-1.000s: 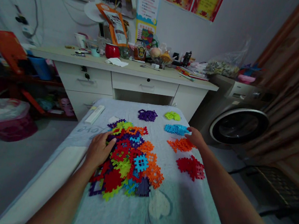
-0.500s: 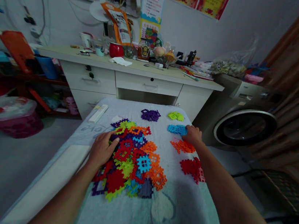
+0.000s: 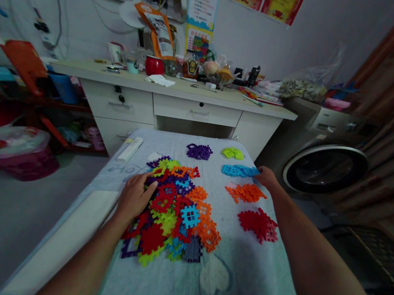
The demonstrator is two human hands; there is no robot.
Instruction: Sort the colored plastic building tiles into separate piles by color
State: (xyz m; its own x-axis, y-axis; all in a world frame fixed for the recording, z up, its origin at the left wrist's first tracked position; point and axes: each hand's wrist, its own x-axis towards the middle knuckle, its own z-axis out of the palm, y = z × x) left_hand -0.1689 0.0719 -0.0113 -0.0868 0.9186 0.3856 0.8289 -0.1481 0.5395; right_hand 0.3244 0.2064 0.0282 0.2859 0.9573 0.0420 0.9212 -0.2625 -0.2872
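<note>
One blue pile [image 3: 238, 171] lies near the table's [image 3: 149, 289] right edge, toward the far right corner; its long axis runs left to right, roughly along the far edge; its pieces are flat, bright and toothed, overlapping too closely to count. The right hand [image 3: 266, 176] is at the pile's right end, fingertips against it; I cannot tell whether they pinch a piece. Four more one-colour piles lie on the table: one yellow-green pile [image 3: 233, 153] by the far right corner, one purple pile [image 3: 199, 151] near the middle of the far edge, one orange pile [image 3: 246, 192] just nearer than the blue, and one red pile [image 3: 258, 224] nearer again, slanting toward the right edge. One mixed heap [image 3: 166, 201] fills the left-centre, longest from far edge to near; one blue square [image 3: 190, 216] with a latticed window shows whole on top. The left hand [image 3: 136, 195] rests on the heap's left side, thumb spread from the fingers; one white bar [image 3: 130, 149] lies along the left edge, by the far left corner.
</note>
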